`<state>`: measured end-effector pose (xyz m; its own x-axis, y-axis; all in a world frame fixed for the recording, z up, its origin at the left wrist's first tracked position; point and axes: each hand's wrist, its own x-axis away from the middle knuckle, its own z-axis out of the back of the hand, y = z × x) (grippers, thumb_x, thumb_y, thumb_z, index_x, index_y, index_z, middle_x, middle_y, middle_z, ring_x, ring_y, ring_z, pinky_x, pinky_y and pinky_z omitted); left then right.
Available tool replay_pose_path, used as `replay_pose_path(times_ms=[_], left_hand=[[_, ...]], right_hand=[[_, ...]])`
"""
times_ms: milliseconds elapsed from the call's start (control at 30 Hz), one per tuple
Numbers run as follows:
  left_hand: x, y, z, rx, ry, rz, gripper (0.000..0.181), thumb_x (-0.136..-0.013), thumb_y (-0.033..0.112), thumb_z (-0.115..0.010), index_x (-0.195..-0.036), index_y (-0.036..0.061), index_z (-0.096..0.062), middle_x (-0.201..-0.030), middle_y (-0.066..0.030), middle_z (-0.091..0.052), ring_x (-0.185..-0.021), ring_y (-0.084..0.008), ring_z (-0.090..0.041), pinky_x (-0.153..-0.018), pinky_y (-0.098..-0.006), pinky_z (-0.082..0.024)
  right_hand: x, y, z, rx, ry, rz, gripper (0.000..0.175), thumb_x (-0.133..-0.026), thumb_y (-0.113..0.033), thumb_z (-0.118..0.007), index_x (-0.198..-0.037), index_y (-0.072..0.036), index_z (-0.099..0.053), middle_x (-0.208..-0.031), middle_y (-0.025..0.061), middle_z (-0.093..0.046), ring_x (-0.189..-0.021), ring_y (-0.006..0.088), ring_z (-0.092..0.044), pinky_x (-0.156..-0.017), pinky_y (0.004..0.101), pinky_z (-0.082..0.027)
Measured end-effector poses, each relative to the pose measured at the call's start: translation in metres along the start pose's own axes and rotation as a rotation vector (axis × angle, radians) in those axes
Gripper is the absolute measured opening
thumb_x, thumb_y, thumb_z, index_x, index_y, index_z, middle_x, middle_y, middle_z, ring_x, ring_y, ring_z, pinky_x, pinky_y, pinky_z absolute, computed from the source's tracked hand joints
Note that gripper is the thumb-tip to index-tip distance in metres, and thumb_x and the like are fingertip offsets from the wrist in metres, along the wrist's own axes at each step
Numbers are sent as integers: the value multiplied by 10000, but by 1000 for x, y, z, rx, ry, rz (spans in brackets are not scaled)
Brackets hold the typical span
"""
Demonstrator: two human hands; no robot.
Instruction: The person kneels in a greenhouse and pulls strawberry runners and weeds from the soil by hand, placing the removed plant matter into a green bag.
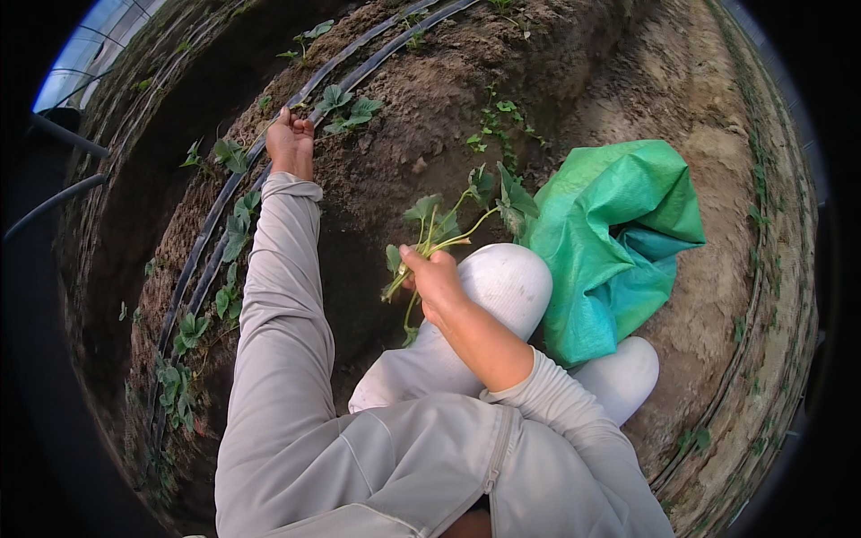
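Note:
My right hand (434,279) is closed around a bunch of pulled leafy stems (437,232), which look like strawberry. Their leaves fan out toward the bed and the sack. My left hand (291,142) reaches out over two black drip tapes (222,202) on the raised soil bed (403,87). Its fingers are curled beside a thin stem; whether they pinch it is not clear. Just right of those fingers grows a small strawberry-like plant (346,111), and another plant (231,155) stands to their left.
A crumpled green woven plastic sack (592,269) lies against my right knee, its mouth partly folded. More plants (176,390) line the tapes at lower left. Small weeds (504,121) grow on the bed's side. Grey pipes (67,138) jut in at far left.

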<state>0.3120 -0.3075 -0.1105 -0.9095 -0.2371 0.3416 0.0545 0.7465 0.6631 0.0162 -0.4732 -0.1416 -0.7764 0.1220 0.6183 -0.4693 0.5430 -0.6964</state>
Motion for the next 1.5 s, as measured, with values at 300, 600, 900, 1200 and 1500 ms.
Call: replay_pose_path(times_ms=[300, 600, 900, 1200, 1500], left_hand=[[206, 2, 8, -1546, -617, -378, 249, -882, 164, -629, -736, -19, -546, -596, -134, -541, -556, -249, -560, -562, -421, -452], [294, 0, 84, -1749, -846, -553, 113, -855, 67, -570, -829, -41, -546, -723, -254, -573, -693, -464, -548, -597, -486, -423], [332, -10, 46, -1063, -733, -762, 249, -946, 37, -567, -1184, -34, -557, -915, -51, -595, -774, -105, -543, -709, -233, -453], [376, -120, -46, -1182, -1357, -615, 634, -807, 381, -722, -1203, -84, -551, -1083, -261, -621, -956, -397, -633, -810, -437, -505], [339, -203, -50, -792, -1029, -279, 228, -918, 196, -604, -830, -13, -577, -613, -117, -554, -551, -251, -515, -553, -388, -426]], right_hand=[[8, -5, -9, -207, -136, 168, 160, -927, -155, -620, -1055, -63, -594, -877, -11, -608, -735, 86, -554, -624, 256, -466], [23, 1, -5, 138, -358, 146, 238, -946, -161, -592, -1146, -33, -589, -864, -6, -603, -754, 73, -551, -646, 247, -462], [135, -102, 34, 22, -148, 926, 156, -969, -160, -567, -1056, -31, -555, -838, -28, -527, -780, 58, -471, -703, 228, -409], [167, -174, 198, -49, 715, 1105, 98, -978, -106, -530, -1033, -25, -539, -882, 11, -559, -767, 83, -514, -697, 224, -422], [39, -113, 237, 331, 259, 404, 108, -952, -92, -537, -1027, -50, -600, -883, -2, -607, -778, 90, -567, -705, 246, -475]])
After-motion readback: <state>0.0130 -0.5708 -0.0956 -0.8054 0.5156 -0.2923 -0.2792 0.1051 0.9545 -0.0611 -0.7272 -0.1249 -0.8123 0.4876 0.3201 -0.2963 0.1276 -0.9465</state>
